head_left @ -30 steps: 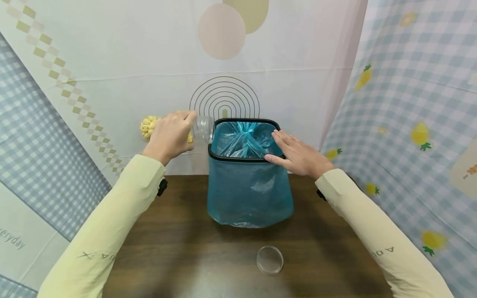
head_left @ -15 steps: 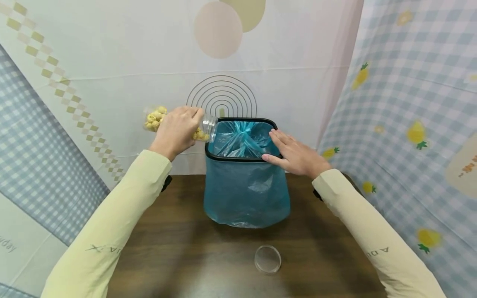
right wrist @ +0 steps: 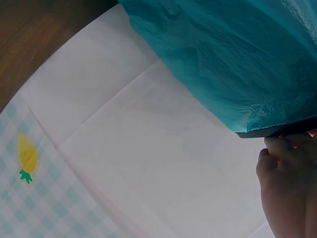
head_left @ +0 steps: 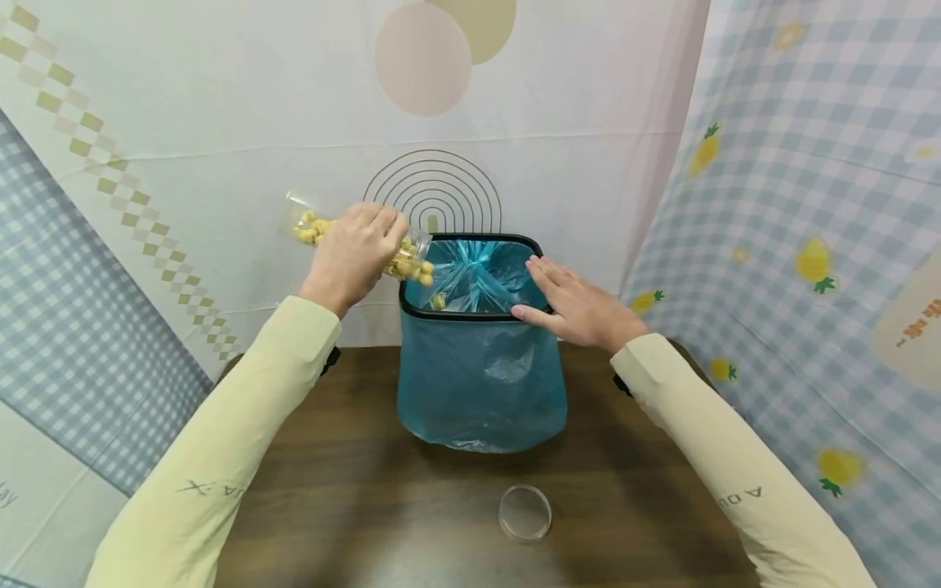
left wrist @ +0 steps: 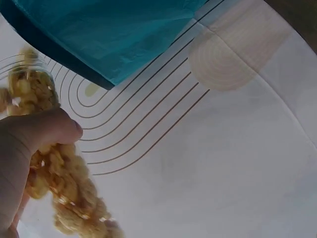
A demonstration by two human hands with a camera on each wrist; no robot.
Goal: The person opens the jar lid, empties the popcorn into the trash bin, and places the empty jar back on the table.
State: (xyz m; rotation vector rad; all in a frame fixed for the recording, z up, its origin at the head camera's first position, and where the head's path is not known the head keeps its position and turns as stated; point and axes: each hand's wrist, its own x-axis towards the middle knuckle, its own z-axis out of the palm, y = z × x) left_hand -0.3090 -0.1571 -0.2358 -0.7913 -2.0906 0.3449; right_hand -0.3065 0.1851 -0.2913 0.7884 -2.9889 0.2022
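My left hand [head_left: 356, 255] grips a clear jar [head_left: 294, 214] of yellow popcorn [head_left: 312, 232]. The jar lies tilted, its mouth lower and over the left rim of a bin lined with a blue plastic bag [head_left: 481, 376]. Popcorn spills at the mouth, and a piece [head_left: 438, 302] shows inside the bin. In the left wrist view, my thumb [left wrist: 54, 130] wraps the jar among the popcorn [left wrist: 81, 213]. My right hand [head_left: 582, 304] rests on the right side of the black rim [head_left: 478, 315], fingers extended. In the right wrist view, part of that hand [right wrist: 290, 183] is at the rim's edge.
A round clear lid [head_left: 525, 513] lies on the brown wooden table [head_left: 353, 506], in front of the bin. Behind stands a white patterned cloth [head_left: 588, 180]. Checked cloth [head_left: 794, 188] hangs at the right, with more at the left.
My left hand has tipped the jar further, mouth down, and moved it slightly toward the bin. Popcorn has slid to the mouth and begun falling in. The right hand stays on the rim.
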